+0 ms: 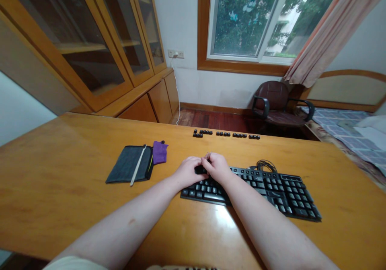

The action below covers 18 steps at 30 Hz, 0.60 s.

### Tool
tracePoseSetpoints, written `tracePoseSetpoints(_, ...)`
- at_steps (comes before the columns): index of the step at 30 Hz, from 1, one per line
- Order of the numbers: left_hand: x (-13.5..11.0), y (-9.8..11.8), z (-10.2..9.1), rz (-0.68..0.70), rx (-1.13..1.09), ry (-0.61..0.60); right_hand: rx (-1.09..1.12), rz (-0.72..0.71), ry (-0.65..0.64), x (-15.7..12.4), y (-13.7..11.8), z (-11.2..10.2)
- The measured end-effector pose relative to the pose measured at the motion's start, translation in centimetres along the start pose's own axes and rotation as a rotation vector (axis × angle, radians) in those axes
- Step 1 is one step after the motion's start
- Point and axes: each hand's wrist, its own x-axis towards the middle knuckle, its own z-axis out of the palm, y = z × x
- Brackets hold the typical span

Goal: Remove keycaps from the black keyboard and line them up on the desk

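A black keyboard (271, 189) lies on the wooden desk (75, 205), its coiled cable (265, 165) behind it. Both of my hands meet over the keyboard's far left corner. My left hand (188, 171) is curled, its fingers closed around a small black piece (199, 169), probably a keycap. My right hand (217, 166) is closed too, its fingertips pinching a small thin tool (207, 155) that I cannot name. A row of removed black keycaps (226, 134) lies along the desk's far edge.
A dark grey pouch (129, 169) with a white stick across it and a purple cloth (159, 152) lie left of my hands. Beyond the desk stand a brown armchair (279, 105), a glass-fronted wooden cabinet (99, 48) on the left and a bed (346, 129) on the right.
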Motion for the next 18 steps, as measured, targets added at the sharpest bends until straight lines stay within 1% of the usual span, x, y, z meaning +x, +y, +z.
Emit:
tracePoseSetpoints(10, -0.01, -0.73, 0.71, 0.027, 0.0, 0.035, -0.068, -0.021, 0.039, -0.23, 0.27, 0.41)
tracePoseSetpoints(16, 0.04, -0.47, 0.51, 0.021, 0.012, 0.022, -0.075, -0.029, 0.054, -0.36, 0.14, 0.58)
tracePoseSetpoints(18, 0.04, -0.37, 0.41, 0.023, 0.005, 0.013, -0.056, -0.023, 0.08, -0.3, 0.1, 0.4)
